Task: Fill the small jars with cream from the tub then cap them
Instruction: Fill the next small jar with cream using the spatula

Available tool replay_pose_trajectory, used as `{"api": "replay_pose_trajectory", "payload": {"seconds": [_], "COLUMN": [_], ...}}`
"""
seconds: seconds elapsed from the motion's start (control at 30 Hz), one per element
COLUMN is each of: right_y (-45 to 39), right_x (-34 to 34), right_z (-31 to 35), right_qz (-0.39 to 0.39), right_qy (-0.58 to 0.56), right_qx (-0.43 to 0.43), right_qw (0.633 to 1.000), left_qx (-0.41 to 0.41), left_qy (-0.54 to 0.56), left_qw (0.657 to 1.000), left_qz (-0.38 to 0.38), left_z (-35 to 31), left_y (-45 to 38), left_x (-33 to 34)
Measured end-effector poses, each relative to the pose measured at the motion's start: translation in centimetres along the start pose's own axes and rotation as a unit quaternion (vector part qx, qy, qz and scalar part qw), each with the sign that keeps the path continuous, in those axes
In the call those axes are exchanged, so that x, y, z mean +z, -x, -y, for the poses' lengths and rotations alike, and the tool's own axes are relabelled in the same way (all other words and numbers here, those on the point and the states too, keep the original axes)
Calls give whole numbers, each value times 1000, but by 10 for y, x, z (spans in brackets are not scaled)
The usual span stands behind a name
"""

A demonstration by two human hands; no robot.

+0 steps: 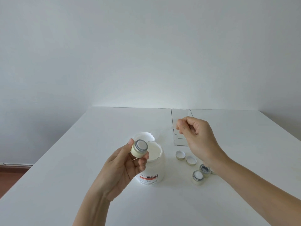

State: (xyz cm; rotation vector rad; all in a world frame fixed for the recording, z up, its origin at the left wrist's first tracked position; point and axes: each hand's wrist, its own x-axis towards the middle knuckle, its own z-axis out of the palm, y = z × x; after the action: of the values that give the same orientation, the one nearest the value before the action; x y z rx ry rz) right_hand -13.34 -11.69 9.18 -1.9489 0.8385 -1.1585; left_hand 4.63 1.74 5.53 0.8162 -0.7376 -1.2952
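My left hand (125, 165) grips a small cream-coloured jar (139, 148) with a grey threaded neck, tilted over the open white cream tub (154, 162). Cream shows in the jar's mouth. My right hand (195, 136) pinches the handle of a clear plastic spoon (160, 130), whose bowl hovers behind the tub. The tub's white lid (144, 136) lies just behind it. Two open small jars (197, 176) (204, 169) stand to the right, the nearer one holding cream. Two loose caps (180, 154) (191, 160) lie upside down between tub and jars.
A clear plastic tray (179, 128) stands at the back right, partly behind my right hand. The white table (81, 160) ends at a wall behind. Its left edge runs diagonally, with floor beyond. Another small object is hidden under my right forearm.
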Motion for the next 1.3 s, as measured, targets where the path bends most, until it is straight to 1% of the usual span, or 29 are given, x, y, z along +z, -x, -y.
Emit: {"api": "replay_pose_trajectory", "payload": {"seconds": [0.1,0.17,0.3,0.47,0.57,0.63,0.7,0.77,0.83,0.9,1.03,1.17,1.3], "right_y": [2,2,-4,-10,-12,-11,-11,-7,-2,5,20,31,40], "right_x": [5,8,9,-4,-16,-28,-43,-58,-72,-82,-98,-108,-112], "right_z": [-10,-13,-14,-15,-15,-16,-20,-26,-32,-37,-50,-60,-65], "right_qz": [36,60,89,108,101,84,52,17,-9,-25,-56,-69,-68], "right_qy": [62,98,206,251,260,245,219,192,162,143,99,64,52], "right_qx": [74,101,108,109,120,127,144,161,170,182,207,230,246], "right_qw": [995,988,968,956,953,958,964,968,972,973,972,969,966], "left_qx": [48,64,94,114,114,106,89,59,40,33,34,59,65], "left_qy": [-43,-72,-117,-134,-135,-139,-155,-195,-277,-360,-468,-531,-554], "left_qw": [998,995,988,983,983,983,984,979,960,932,883,844,828], "left_qz": [-11,-20,-23,-44,-52,-46,-27,-3,11,12,-25,-43,-52], "left_z": [0,0,4,10,18,26,38,54,72,89,115,125,127], "left_y": [4,6,8,10,9,8,6,3,-3,-10,-22,-31,-39], "left_x": [-6,-7,-6,2,12,20,30,40,50,56,59,61,64]}}
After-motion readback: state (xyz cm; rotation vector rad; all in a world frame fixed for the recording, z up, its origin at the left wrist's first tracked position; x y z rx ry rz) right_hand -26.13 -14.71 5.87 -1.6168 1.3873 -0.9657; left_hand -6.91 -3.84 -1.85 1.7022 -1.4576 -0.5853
